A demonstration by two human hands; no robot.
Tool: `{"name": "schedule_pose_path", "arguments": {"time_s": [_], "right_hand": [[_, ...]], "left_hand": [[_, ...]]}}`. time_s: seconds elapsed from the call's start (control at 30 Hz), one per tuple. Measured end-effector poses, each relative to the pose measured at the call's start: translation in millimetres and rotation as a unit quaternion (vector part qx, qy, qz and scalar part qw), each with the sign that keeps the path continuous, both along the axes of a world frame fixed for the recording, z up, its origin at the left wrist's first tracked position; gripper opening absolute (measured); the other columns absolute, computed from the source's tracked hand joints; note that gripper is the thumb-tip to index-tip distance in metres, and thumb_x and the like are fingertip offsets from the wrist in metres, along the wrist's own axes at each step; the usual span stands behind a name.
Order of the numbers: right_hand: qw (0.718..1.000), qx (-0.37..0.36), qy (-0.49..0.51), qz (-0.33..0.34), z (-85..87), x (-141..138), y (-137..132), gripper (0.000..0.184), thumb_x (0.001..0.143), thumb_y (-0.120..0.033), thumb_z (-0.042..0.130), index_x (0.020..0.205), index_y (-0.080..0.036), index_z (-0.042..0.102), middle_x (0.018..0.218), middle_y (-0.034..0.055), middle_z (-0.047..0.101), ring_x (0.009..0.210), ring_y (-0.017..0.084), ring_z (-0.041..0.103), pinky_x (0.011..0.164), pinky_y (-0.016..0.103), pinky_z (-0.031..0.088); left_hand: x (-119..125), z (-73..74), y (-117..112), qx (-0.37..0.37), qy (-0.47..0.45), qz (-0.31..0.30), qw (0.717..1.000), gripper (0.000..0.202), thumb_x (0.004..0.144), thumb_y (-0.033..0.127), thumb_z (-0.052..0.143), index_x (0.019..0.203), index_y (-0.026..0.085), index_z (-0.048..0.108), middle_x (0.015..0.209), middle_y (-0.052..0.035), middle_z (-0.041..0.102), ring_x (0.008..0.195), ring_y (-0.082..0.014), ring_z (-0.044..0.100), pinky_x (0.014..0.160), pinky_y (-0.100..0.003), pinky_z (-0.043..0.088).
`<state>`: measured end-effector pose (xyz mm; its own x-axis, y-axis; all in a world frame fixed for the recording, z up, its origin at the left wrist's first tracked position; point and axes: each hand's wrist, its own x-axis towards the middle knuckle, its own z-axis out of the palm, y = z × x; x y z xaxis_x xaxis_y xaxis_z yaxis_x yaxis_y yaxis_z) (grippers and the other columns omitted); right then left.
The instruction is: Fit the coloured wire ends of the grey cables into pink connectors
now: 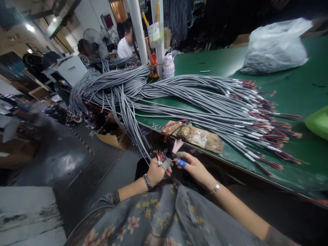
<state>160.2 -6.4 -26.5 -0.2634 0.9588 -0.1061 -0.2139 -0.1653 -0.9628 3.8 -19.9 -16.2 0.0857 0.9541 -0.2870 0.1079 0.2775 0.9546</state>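
My left hand (158,172) is closed around the ends of several grey cables (139,136) that hang down over the table edge. Thin coloured wires (161,155) with coppery tips stick up out of that fist. Close beside it, my right hand (193,167) pinches a thin orange-red wire (174,160) between thumb and forefinger. Finger covers wrap the working fingertips, a blue one (181,163) on the right thumb and greyish ones on other fingers. Both hands are above my lap, just in front of the table edge.
A thick bundle of grey cables (179,89) lies across the green table (217,65), stripped ends to the right. A taped wooden board (202,138) sits at the front edge. Behind are a clear plastic bag (276,48), a lilac container (168,65) and a person (125,46). A cardboard box (112,133) stands below.
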Motion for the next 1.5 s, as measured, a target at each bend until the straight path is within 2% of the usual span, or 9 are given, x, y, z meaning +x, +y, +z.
{"name": "schedule_pose_path", "arguments": {"time_s": [0.17, 0.3, 0.4, 0.67, 0.9, 1.17, 1.33, 1.43, 1.5], "right_hand": [[0.999, -0.018, 0.048, -0.008, -3.0, -8.5, -4.3, 0.029, 0.059, -0.044, 0.081, 0.071, -0.022, 0.067, 0.067, 0.0003, 0.064, 0.064, 0.016, 0.056, 0.066, 0.033, 0.047], [0.999, -0.019, 0.035, -0.019, -1.3, -10.9, -3.0, 0.028, 0.06, -0.044, 0.08, 0.065, -0.02, 0.067, 0.062, 0.0001, 0.062, 0.059, 0.015, 0.053, 0.063, 0.031, 0.045], [0.999, -0.033, 0.037, 0.011, 3.0, -12.0, -1.5, 0.03, 0.061, -0.046, 0.08, 0.064, -0.019, 0.067, 0.058, -0.0005, 0.061, 0.053, 0.012, 0.05, 0.057, 0.029, 0.043], [0.997, -0.049, 0.067, 0.008, 4.1, -11.0, -0.2, 0.031, 0.059, -0.045, 0.081, 0.071, -0.019, 0.071, 0.065, 0.0011, 0.063, 0.058, 0.013, 0.052, 0.06, 0.03, 0.043], [0.992, -0.076, 0.097, 0.025, -0.9, -14.6, -1.5, 0.027, 0.063, -0.042, 0.08, 0.071, -0.018, 0.068, 0.061, 0.0006, 0.061, 0.053, 0.014, 0.051, 0.055, 0.03, 0.043], [0.995, -0.072, 0.063, -0.03, 1.4, -15.8, 1.0, 0.029, 0.055, -0.043, 0.083, 0.061, -0.019, 0.068, 0.06, 0.0001, 0.06, 0.056, 0.013, 0.048, 0.056, 0.028, 0.04], [0.986, -0.117, 0.113, -0.031, 2.9, -20.5, -1.5, 0.026, 0.06, -0.036, 0.08, 0.057, -0.02, 0.06, 0.05, -0.0032, 0.053, 0.046, 0.011, 0.044, 0.047, 0.027, 0.036], [0.982, -0.134, 0.124, -0.046, 5.5, -25.5, -4.0, 0.025, 0.062, -0.033, 0.075, 0.057, -0.02, 0.054, 0.046, -0.0056, 0.049, 0.04, 0.009, 0.043, 0.043, 0.025, 0.033], [0.98, -0.144, 0.132, -0.027, 7.8, -29.1, -5.8, 0.024, 0.064, -0.034, 0.071, 0.059, -0.021, 0.052, 0.044, -0.0063, 0.049, 0.035, 0.01, 0.044, 0.04, 0.025, 0.033]], "left_hand": [[0.2, -1.3, -0.7, 0.014, -0.01, 0.001, 1.0, 0.053, 0.066, 0.067, 0.061, 0.053, 0.016, 0.055, 0.046, -0.0023, 0.058, 0.039, -0.0107, 0.054, 0.039, -0.02, 0.04], [-1.5, -3.5, -3.4, 0.001, -0.013, -0.068, 0.998, 0.054, 0.066, 0.067, 0.063, 0.053, 0.014, 0.059, 0.048, -0.0048, 0.059, 0.041, -0.0118, 0.056, 0.041, -0.021, 0.041], [-1.4, -4.5, -6.5, -0.005, -0.026, -0.106, 0.994, 0.053, 0.063, 0.066, 0.066, 0.052, 0.014, 0.059, 0.05, -0.0059, 0.061, 0.042, -0.0123, 0.057, 0.043, -0.022, 0.043], [-0.4, -1.5, -5.8, -0.006, -0.057, -0.052, 0.997, 0.062, 0.06, 0.076, 0.06, 0.057, 0.014, 0.06, 0.051, -0.0058, 0.062, 0.041, -0.0122, 0.057, 0.04, -0.021, 0.041], [-0.4, -3.6, -4.8, -0.007, -0.04, -0.059, 0.997, 0.059, 0.062, 0.073, 0.061, 0.053, 0.015, 0.059, 0.051, -0.006, 0.063, 0.04, -0.0119, 0.056, 0.039, -0.021, 0.04], [0.0, 1.9, -4.8, 0.007, -0.035, -0.033, 0.999, 0.057, 0.064, 0.071, 0.06, 0.053, 0.015, 0.057, 0.048, -0.0052, 0.061, 0.04, -0.0117, 0.056, 0.038, -0.02, 0.038], [1.1, 3.6, -6.1, 0.017, -0.035, -0.013, 0.999, 0.052, 0.067, 0.067, 0.06, 0.055, 0.016, 0.056, 0.047, -0.0033, 0.06, 0.039, -0.0112, 0.055, 0.038, -0.02, 0.039], [1.3, 2.7, -7.4, 0.011, -0.028, -0.026, 0.999, 0.051, 0.066, 0.065, 0.062, 0.055, 0.016, 0.057, 0.047, -0.0033, 0.06, 0.039, -0.011, 0.055, 0.039, -0.02, 0.04], [1.3, 1.6, -8.0, 0.006, -0.027, -0.045, 0.999, 0.05, 0.065, 0.064, 0.064, 0.054, 0.016, 0.057, 0.047, -0.0034, 0.059, 0.038, -0.0107, 0.054, 0.038, -0.021, 0.04]]}}
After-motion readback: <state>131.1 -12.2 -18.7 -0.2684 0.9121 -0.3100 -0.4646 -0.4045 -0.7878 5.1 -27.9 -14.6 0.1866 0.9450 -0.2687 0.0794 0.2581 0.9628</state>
